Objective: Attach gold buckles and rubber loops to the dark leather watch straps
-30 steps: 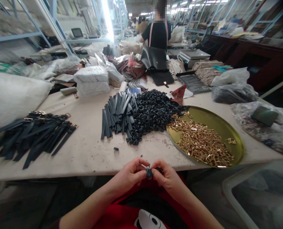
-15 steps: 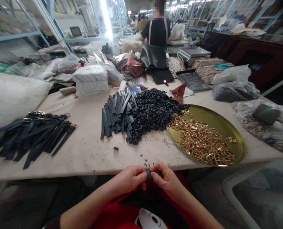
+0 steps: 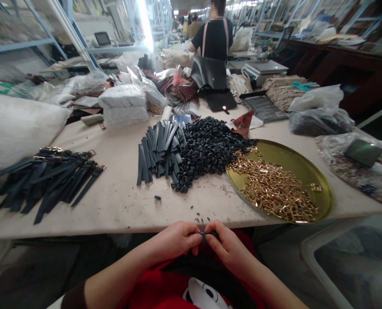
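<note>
My left hand and my right hand meet just in front of the table's near edge. Between their fingertips they pinch a small dark leather loop, mostly covered by the fingers. Beyond them lies a heap of similar dark loops, with a stack of flat dark straps against its left side. Gold-coloured buckles are piled in a round brass-coloured tray at the right. On the left rests a bunch of dark straps fitted with buckles.
Small dark scraps and one loose dark piece lie on the pale tabletop. Farther back are plastic-wrapped bundles and a black leather bag. A person stands beyond the table, facing away. A bagged bundle sits far right.
The camera view has shifted slightly. Both hands still pinch the dark loop at the same place, with less of it showing between the fingertips.
</note>
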Demonstrator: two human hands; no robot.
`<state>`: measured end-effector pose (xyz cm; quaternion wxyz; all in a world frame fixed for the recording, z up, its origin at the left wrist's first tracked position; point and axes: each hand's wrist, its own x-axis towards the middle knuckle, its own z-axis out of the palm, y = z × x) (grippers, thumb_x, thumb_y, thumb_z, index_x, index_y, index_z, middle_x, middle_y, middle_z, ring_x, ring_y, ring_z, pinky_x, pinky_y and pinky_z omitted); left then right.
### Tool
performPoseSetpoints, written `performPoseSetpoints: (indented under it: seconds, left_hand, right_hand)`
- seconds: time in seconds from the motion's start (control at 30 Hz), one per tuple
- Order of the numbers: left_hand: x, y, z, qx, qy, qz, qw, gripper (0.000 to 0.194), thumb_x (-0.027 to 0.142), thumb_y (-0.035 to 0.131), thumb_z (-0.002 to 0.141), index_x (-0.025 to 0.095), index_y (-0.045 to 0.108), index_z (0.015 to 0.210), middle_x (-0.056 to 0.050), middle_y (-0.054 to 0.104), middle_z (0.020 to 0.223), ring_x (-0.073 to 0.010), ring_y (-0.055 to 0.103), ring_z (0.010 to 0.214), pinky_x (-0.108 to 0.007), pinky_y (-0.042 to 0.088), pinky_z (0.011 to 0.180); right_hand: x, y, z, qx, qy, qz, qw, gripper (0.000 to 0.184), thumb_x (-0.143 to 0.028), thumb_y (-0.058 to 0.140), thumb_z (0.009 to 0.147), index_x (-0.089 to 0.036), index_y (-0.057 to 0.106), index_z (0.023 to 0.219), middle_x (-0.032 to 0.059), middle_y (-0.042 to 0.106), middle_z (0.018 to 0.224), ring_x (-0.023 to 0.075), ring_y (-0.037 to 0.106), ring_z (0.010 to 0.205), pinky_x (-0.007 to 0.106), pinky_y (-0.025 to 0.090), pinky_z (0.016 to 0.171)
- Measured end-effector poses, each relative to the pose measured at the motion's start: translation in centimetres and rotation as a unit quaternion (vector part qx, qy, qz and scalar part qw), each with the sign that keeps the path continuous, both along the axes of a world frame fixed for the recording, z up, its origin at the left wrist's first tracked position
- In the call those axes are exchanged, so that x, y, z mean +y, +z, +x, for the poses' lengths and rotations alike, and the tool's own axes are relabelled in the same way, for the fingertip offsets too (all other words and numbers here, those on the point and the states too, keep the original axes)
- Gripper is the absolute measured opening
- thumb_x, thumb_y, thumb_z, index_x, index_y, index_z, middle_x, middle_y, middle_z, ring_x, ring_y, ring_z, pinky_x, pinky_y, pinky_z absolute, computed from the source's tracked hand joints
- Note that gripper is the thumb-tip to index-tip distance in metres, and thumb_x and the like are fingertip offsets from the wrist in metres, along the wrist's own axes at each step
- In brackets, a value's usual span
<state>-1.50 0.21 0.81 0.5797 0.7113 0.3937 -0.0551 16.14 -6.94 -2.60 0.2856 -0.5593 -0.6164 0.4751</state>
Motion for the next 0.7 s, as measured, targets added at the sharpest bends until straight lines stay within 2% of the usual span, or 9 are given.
performPoseSetpoints:
  seconds: [0.1,0.17,0.3,0.43,0.6,0.7]
  left_hand:
    - [0.4,-0.1,-0.5,0.011,-0.029,0.029,0.999,0.026,0.031,0.040,0.077,0.016,0.058,0.067,0.004,0.054,0.059,-0.0093,0.047,0.054,-0.019,0.031,0.050]
    - [0.6,-0.2,-0.7,0.012,-0.032,0.027,0.999,0.025,0.032,0.041,0.077,0.016,0.059,0.069,0.003,0.056,0.060,-0.0097,0.048,0.054,-0.019,0.031,0.048]
    - [0.4,-0.4,-0.5,-0.020,0.006,-0.021,1.000,0.024,0.033,0.042,0.076,0.015,0.057,0.075,0.001,0.058,0.066,-0.0108,0.053,0.057,-0.019,0.037,0.050]
    - [0.1,-0.1,-0.2,-0.051,0.019,-0.076,0.996,0.021,0.033,0.045,0.075,0.015,0.056,0.077,0.001,0.059,0.067,-0.0104,0.054,0.056,-0.018,0.039,0.050]
    - [-0.1,0.4,0.0,-0.033,-0.004,-0.016,0.999,0.019,0.028,0.044,0.074,0.015,0.057,0.069,0.002,0.059,0.062,-0.0096,0.053,0.052,-0.018,0.038,0.049]
    - [-0.1,0.3,0.1,-0.032,-0.015,0.005,0.999,0.019,0.027,0.043,0.075,0.016,0.058,0.072,0.001,0.060,0.064,-0.0103,0.055,0.055,-0.018,0.039,0.051]
  right_hand:
    - [-0.3,-0.3,0.0,0.004,0.018,-0.022,1.000,0.024,-0.035,0.030,0.088,-0.021,0.042,0.103,-0.0010,0.055,0.071,0.0125,0.051,0.063,0.024,0.039,0.058]
    - [-0.4,-0.4,-0.1,-0.016,0.012,0.000,1.000,0.025,-0.035,0.029,0.089,-0.021,0.042,0.104,0.0002,0.057,0.074,0.0133,0.053,0.065,0.025,0.040,0.060]
    - [-0.5,-0.5,-0.4,-0.050,0.001,0.073,0.996,0.022,-0.032,0.029,0.088,-0.022,0.044,0.100,0.0042,0.060,0.089,0.0156,0.056,0.079,0.028,0.041,0.070]
    - [-0.3,-0.5,-0.4,-0.053,0.002,0.076,0.996,0.022,-0.031,0.029,0.088,-0.021,0.043,0.101,0.0044,0.060,0.088,0.0162,0.056,0.080,0.029,0.042,0.070]
    - [-0.3,-0.3,-0.7,-0.007,0.028,0.049,0.998,0.021,-0.031,0.028,0.089,-0.021,0.043,0.100,0.0040,0.060,0.087,0.0152,0.056,0.079,0.028,0.043,0.072]
    - [-0.5,-0.5,-1.0,0.049,0.016,0.023,0.998,0.023,-0.034,0.027,0.089,-0.021,0.042,0.102,0.0030,0.060,0.083,0.0138,0.057,0.073,0.026,0.044,0.066]
